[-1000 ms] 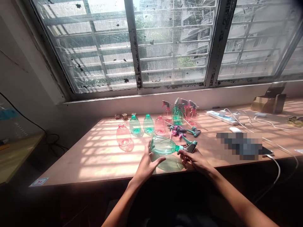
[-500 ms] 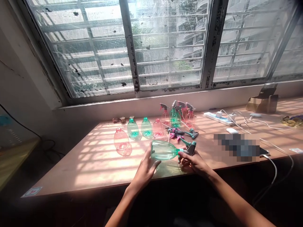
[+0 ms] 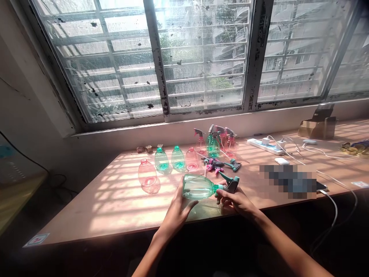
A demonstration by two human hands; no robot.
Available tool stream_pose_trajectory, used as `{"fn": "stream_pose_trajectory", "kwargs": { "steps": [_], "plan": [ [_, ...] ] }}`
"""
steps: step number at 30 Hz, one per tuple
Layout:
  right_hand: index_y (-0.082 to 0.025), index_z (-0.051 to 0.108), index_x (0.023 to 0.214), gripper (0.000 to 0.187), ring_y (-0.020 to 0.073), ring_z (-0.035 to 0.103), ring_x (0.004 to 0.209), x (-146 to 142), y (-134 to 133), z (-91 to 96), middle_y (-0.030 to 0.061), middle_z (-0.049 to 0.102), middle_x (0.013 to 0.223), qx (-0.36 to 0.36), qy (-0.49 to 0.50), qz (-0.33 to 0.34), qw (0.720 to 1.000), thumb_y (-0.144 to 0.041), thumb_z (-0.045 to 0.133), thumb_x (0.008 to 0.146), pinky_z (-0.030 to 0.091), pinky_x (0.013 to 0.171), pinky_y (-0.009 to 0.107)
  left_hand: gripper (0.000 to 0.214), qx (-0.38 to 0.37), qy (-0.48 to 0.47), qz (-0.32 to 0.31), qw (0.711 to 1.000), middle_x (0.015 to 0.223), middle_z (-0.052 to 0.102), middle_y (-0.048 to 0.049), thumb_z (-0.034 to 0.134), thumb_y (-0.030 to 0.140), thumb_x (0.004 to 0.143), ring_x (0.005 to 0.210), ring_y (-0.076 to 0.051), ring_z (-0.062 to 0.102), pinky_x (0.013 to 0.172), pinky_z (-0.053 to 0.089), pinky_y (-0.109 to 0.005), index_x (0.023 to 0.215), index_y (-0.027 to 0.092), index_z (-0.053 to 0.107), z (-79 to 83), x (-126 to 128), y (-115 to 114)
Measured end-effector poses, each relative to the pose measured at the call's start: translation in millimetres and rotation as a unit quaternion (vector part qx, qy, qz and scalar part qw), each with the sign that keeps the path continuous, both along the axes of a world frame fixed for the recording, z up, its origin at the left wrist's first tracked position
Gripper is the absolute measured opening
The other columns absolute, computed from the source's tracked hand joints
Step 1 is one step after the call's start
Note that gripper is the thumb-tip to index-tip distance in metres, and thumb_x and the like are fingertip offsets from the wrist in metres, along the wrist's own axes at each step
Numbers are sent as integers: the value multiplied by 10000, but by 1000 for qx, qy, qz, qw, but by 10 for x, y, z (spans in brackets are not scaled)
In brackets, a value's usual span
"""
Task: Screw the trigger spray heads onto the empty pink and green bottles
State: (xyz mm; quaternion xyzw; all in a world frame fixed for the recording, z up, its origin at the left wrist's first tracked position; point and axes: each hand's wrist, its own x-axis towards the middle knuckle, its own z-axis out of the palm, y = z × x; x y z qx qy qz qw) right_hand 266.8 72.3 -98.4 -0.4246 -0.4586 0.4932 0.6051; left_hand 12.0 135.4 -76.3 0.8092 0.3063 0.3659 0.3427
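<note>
Holds a green bottle [image 3: 198, 186] on its side above the front part of the table [image 3: 115, 207], with the left hand [image 3: 176, 206] cupped around the base, thumb spread away, and with the right hand [image 3: 238, 200] closed on a grey-and-teal spray head [image 3: 232, 185] at the bottle neck; cannot confirm thread engagement. Beyond the green bottle: four open bottles [image 3: 162, 159] standing upright, two pink and two green, with loose spray heads [image 3: 213, 164] just to their right and fitted spray bottles [image 3: 213, 146] grouped farther back, left of a white power strip [image 3: 263, 146].
</note>
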Motion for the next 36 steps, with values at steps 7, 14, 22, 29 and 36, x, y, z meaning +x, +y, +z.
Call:
{"fn": "stream_pose_trajectory", "kwargs": {
  "steps": [7,14,22,29,36],
  "plan": [
    [-195,648,970,467,182,661,625,-46,-55,73,28,710,765,14,-15,-2,1000,-513,889,728,467,541,269,632,-28,-10,-12,999,1473,586,-121,553,484,1007,1342,-315,573,1147,432,-493,1573,276,364,149,6,-26],
    [-194,642,872,419,162,625,520,-12,2,20,15,677,699,-2,-1,-5,1000,-558,828,780,451,457,254,772,-14,-7,-18,1000,1498,559,-119,572,416,997,1376,-279,554,1152,443,-479,1632,302,148,-16,-9,17],
    [-220,652,1033,439,152,605,611,-36,-51,55,-2,665,741,0,7,16,1000,-496,868,769,449,547,251,726,21,14,-10,1000,1526,527,-122,638,442,964,1417,-319,495,1194,382,-508,1590,277,310,107,4,-32],
    [-201,627,855,376,120,508,522,7,14,-34,-19,598,656,11,27,6,1000,-504,842,796,411,495,250,886,8,26,-2,1000,1653,338,-128,639,406,966,1466,-303,436,1191,369,-514,1635,335,63,-34,-23,-14],
    [-209,630,988,410,150,602,630,-16,-36,-1,11,680,779,0,14,13,1000,-457,878,776,442,569,265,614,-13,2,-27,1000,1510,551,-110,627,466,968,1412,-320,498,1199,369,-507,1516,257,447,134,4,-41]
  ]
}}
